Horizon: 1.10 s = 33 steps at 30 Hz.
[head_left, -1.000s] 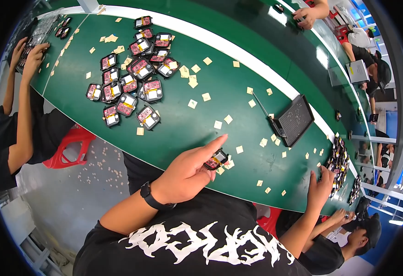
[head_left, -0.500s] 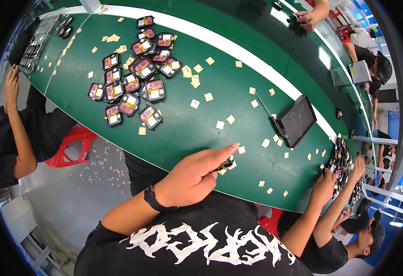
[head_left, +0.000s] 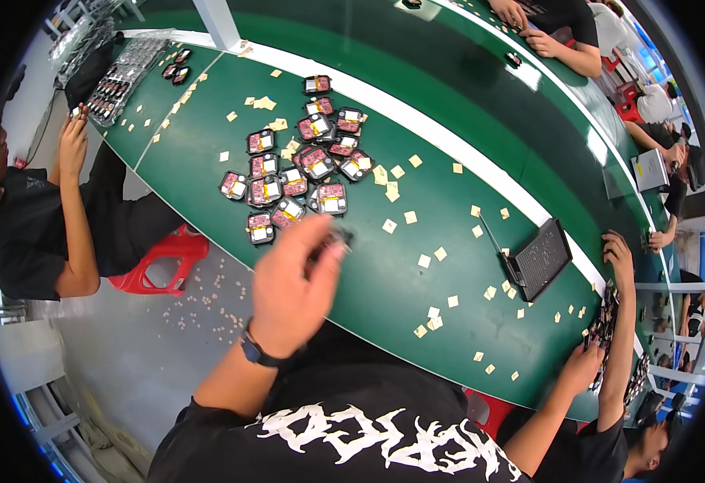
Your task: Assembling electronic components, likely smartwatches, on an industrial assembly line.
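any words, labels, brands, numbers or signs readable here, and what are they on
Black shirt: large white stylised lettering, wording not copied here.
Open black cases with pink-red boards: any markings too small to read.
Device in the left hand: too blurred to read.
Pale yellow squares: any marks too small to read.
White box: any print too small to read.

And there's a black tray [head_left: 544,278] on the green table [head_left: 385,282], red stool [head_left: 158,264] by its near edge, white box [head_left: 650,170] beyond!
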Motion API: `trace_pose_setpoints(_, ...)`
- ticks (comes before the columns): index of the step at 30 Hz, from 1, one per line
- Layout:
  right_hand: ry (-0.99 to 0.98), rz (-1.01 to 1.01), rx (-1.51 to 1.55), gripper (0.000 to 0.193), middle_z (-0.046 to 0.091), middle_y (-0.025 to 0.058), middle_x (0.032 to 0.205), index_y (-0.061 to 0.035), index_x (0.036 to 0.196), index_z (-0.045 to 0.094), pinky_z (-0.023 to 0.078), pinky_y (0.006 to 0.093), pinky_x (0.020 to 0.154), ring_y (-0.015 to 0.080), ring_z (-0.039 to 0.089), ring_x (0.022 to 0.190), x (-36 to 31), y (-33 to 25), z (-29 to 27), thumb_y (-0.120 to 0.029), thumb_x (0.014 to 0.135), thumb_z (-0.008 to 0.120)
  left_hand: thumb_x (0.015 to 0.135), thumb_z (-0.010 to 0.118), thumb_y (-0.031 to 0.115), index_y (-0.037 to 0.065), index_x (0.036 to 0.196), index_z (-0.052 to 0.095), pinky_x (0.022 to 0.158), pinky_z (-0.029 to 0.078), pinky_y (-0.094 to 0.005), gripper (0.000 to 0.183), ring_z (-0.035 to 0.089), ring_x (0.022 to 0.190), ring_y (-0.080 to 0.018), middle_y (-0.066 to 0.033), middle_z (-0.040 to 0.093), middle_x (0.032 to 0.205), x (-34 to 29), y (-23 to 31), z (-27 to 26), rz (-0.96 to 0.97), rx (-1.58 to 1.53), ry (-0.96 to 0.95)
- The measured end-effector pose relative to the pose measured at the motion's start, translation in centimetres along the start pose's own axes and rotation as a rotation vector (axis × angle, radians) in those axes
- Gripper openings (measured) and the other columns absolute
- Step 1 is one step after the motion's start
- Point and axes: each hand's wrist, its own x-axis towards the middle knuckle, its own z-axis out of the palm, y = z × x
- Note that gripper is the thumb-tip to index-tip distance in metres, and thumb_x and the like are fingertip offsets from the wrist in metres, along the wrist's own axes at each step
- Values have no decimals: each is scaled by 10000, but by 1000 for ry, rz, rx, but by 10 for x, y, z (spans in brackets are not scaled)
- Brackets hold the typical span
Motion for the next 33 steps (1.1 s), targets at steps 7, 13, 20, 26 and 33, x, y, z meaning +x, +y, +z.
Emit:
trace_pose_setpoints(7, 111, -51, 165, 275, 655, 178, 1099, 17, 1133, 704, 540, 472, 837, 379, 664, 984, -5, 1, -4, -145, 914, 668, 937, 680, -8, -20, 1187, 651, 674, 554, -280, 252, 708, 804, -179, -125, 661, 1074, 49, -29, -35, 97, 360, 110)
trace_pose_setpoints(13, 190, -373, 589, 209, 658, 159, 982, -1, 1055, 699, 530, 437, 807, 340, 646, 903, -30, -16, -25, -3, 846, 711, 924, 712, 77, 4, 1176, 676, 773, 556, -360, 265, 693, 927, -321, -154, 662, 1125, 59, -16, -18, 285, 779, 258)
trace_pose_setpoints(20, 268, -843, 971, 237, 646, 69, 828, -54, 918, 738, 534, 359, 579, 243, 647, 690, -81, -134, -104, 29, 704, 800, 1079, 540, 236, -27, 1282, 632, 605, 498, -245, 345, 625, 719, -102, -140, 702, 1135, 0, 29, 28, -378, -476, -564)
trace_pose_setpoints(26, 182, -1174, 1121, 302, 574, 1, 845, -116, 984, 768, 415, 281, 454, 127, 535, 575, -96, -186, -128, -57, 697, 842, 1095, 491, 212, -14, 1442, 513, 605, 520, -213, 415, 654, 741, -105, -140, 693, 1156, -24, 23, 68, -560, -800, -920)
trace_pose_setpoints(33, -305, -825, 1256, 254, 689, 111, 971, -42, 1115, 740, 533, 347, 691, 249, 648, 746, -102, -186, -136, -73, 866, 777, 1010, 577, -17, -15, 1458, 493, 690, 556, -246, 456, 666, 874, -125, -124, 669, 1191, -36, 6, 73, -521, -894, -867)
